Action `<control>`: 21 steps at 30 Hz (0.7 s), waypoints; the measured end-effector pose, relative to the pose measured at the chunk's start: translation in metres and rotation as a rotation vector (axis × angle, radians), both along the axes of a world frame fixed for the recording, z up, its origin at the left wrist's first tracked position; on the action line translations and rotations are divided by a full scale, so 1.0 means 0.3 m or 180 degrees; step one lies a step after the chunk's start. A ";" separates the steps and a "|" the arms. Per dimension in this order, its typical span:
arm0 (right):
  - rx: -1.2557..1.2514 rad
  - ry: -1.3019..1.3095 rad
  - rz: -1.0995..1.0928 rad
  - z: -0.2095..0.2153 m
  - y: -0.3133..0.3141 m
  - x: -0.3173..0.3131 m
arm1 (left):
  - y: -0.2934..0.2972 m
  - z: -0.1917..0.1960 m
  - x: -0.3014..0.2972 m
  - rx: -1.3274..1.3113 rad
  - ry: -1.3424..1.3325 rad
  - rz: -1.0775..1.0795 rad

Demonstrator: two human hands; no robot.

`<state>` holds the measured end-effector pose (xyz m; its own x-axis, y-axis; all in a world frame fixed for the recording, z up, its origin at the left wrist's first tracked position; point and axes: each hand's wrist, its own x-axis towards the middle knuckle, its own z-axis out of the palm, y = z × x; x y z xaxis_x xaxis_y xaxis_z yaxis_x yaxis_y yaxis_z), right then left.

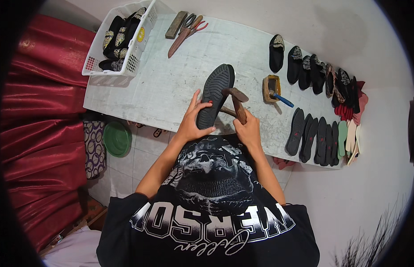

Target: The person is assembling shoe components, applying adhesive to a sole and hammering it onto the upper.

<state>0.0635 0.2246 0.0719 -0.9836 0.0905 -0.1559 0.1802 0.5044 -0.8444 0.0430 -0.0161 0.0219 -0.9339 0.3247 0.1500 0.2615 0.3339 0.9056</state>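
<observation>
A black shoe (214, 89) is held sole up over the near part of the table, its ridged tread facing me and a small red mark on it. My left hand (192, 121) grips it along the left edge, with the thumb across the heel end. In my right hand (248, 129) is a hammer (238, 104), gripped by its wooden handle. The rusty hammer head sits beside the sole's right edge; whether it touches, I cannot tell. A thin brown bar shows between the shoe and the hammer, partly hidden.
The pale table (171, 84) carries a white basket (135, 49) of shoes at the far left. Near it lie a grey block (176, 25), pliers and a sheathed tool (179, 41). At right are a glue container (271, 84) with a blue-handled brush (282, 99), several shoes (294, 64) and black soles (295, 132).
</observation>
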 end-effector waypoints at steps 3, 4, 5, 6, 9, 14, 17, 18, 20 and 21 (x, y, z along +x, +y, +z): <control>-0.0009 -0.0189 0.0018 0.024 0.002 -0.003 | 0.069 0.019 -0.077 -0.0283 0.0113 0.0275; 0.0000 -0.0187 0.0013 0.027 0.003 0.000 | 0.108 0.039 -0.099 -0.0492 0.0059 0.0514; -0.0070 -0.0139 -0.0017 0.028 0.003 0.003 | 0.143 0.061 -0.121 -0.0783 -0.0043 0.0609; -0.0142 -0.0080 -0.0033 0.027 0.004 0.000 | 0.173 0.074 -0.147 -0.0773 -0.0030 0.0620; -0.0091 -0.0294 -0.0120 0.027 0.021 -0.001 | 0.233 0.087 -0.207 -0.1080 0.0010 0.1080; -0.0465 -0.0221 -0.0364 0.003 0.049 0.007 | 0.244 0.066 -0.220 -0.1002 0.0035 0.1018; -0.0469 -0.0200 -0.0448 0.012 0.062 -0.002 | 0.254 0.071 -0.223 -0.1023 0.0130 0.0983; -0.0411 -0.0215 -0.0443 0.024 0.061 -0.012 | 0.253 0.078 -0.226 -0.1041 0.0095 0.0945; -0.0320 -0.0073 -0.0337 0.070 0.042 -0.043 | 0.242 0.085 -0.227 -0.1069 0.0099 0.0953; -0.0218 0.0094 -0.0287 0.087 0.036 -0.054 | 0.243 0.090 -0.232 -0.1079 0.0130 0.0909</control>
